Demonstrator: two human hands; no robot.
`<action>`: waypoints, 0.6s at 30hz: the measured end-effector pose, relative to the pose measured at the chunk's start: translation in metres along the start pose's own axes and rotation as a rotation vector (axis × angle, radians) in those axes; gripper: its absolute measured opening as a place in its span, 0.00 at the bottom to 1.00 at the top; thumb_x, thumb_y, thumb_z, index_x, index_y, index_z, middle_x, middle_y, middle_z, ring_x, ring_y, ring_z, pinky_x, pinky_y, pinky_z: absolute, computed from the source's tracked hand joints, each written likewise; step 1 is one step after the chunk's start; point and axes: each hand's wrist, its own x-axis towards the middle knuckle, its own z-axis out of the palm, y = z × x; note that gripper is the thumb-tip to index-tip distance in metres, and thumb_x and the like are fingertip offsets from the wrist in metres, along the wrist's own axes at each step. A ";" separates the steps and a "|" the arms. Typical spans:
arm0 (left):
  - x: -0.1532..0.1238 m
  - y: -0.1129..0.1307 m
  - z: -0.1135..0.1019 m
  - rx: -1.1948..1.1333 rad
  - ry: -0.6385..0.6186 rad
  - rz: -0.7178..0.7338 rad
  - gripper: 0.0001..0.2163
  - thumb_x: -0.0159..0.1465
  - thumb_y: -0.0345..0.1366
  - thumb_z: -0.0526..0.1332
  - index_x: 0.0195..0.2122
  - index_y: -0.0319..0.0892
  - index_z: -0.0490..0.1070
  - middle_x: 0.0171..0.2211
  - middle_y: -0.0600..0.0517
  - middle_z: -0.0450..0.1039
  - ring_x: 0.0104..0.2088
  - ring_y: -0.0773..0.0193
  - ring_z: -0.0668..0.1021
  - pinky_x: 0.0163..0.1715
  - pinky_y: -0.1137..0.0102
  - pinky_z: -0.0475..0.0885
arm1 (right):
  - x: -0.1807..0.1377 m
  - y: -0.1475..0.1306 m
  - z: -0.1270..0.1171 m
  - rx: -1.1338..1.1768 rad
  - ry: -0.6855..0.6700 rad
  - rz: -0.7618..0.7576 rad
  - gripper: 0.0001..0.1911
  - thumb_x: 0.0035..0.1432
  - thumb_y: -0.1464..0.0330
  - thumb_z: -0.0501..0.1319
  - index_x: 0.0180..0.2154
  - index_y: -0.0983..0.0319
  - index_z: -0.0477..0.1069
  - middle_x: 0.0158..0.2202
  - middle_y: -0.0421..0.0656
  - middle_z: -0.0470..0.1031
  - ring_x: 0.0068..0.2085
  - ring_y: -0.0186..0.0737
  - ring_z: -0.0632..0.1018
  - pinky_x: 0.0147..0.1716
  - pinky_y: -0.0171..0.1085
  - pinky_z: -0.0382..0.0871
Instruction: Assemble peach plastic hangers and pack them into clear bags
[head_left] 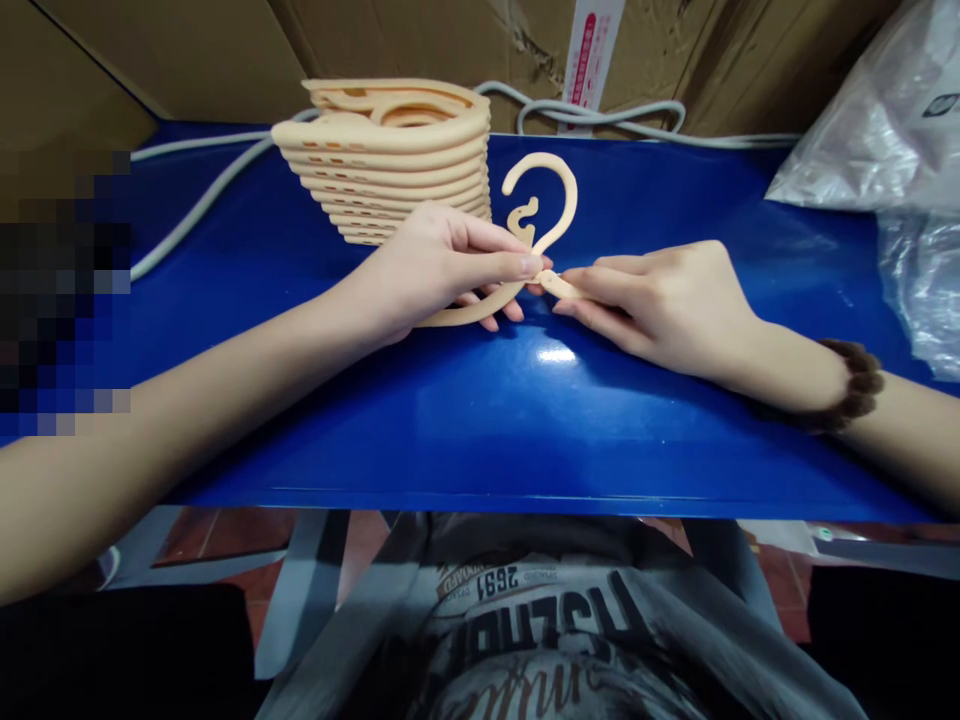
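Peach hanger [541, 160] pinched at the neck by fingers of left hand [427, 265], small tab [562, 287] nipped by right hand [667, 300], low over blue surface [450, 430] before stack of hangers [390, 160]. Probably best kept level, both grips firm.

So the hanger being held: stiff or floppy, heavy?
The hanger is likely stiff: its hook holds its curve while left hand and right hand pinch it. Probably light: thin plastic, fingertip grip suffices. May slide on the glossy blue tabletop.
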 end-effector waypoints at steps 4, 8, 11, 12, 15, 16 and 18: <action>0.000 -0.001 -0.003 0.012 -0.030 -0.018 0.09 0.69 0.44 0.74 0.40 0.44 0.89 0.33 0.50 0.87 0.37 0.58 0.90 0.29 0.75 0.83 | -0.001 -0.001 0.000 -0.003 -0.008 -0.023 0.33 0.83 0.52 0.43 0.53 0.60 0.83 0.36 0.46 0.83 0.32 0.41 0.76 0.32 0.42 0.49; 0.000 -0.002 -0.006 0.029 -0.053 -0.048 0.11 0.69 0.45 0.74 0.45 0.45 0.90 0.32 0.51 0.86 0.37 0.56 0.90 0.34 0.71 0.87 | -0.003 -0.001 0.000 -0.017 0.021 -0.048 0.34 0.83 0.51 0.42 0.53 0.61 0.83 0.34 0.45 0.81 0.32 0.41 0.74 0.31 0.42 0.49; 0.001 -0.003 -0.006 0.017 -0.063 -0.052 0.11 0.68 0.46 0.75 0.44 0.46 0.90 0.30 0.52 0.85 0.36 0.57 0.90 0.32 0.73 0.86 | -0.004 0.000 0.000 -0.014 0.028 -0.056 0.35 0.83 0.50 0.41 0.54 0.60 0.83 0.37 0.45 0.83 0.32 0.41 0.75 0.31 0.42 0.50; 0.001 -0.004 -0.006 0.001 -0.066 -0.047 0.11 0.67 0.46 0.76 0.43 0.46 0.90 0.30 0.52 0.85 0.35 0.58 0.90 0.31 0.75 0.85 | -0.004 0.000 0.000 -0.013 0.022 -0.055 0.35 0.83 0.50 0.41 0.55 0.60 0.83 0.38 0.45 0.84 0.32 0.41 0.76 0.31 0.42 0.50; 0.002 -0.004 -0.007 -0.050 -0.084 -0.039 0.10 0.66 0.46 0.77 0.42 0.46 0.90 0.29 0.52 0.85 0.33 0.60 0.89 0.27 0.77 0.82 | -0.004 0.001 0.000 -0.017 0.014 -0.052 0.34 0.83 0.51 0.42 0.56 0.59 0.83 0.41 0.45 0.85 0.33 0.42 0.78 0.31 0.42 0.51; 0.002 -0.004 -0.007 -0.059 -0.087 -0.041 0.11 0.66 0.46 0.78 0.42 0.46 0.90 0.29 0.51 0.85 0.33 0.59 0.89 0.27 0.77 0.82 | -0.003 0.001 0.000 -0.018 0.014 -0.054 0.33 0.83 0.51 0.42 0.56 0.58 0.83 0.42 0.45 0.86 0.33 0.42 0.78 0.31 0.42 0.51; 0.002 -0.004 -0.008 -0.059 -0.088 -0.051 0.12 0.66 0.47 0.78 0.43 0.45 0.90 0.30 0.50 0.85 0.33 0.59 0.89 0.26 0.77 0.82 | -0.003 0.001 0.000 -0.019 0.019 -0.062 0.33 0.83 0.50 0.42 0.56 0.58 0.82 0.41 0.45 0.86 0.34 0.42 0.79 0.31 0.42 0.52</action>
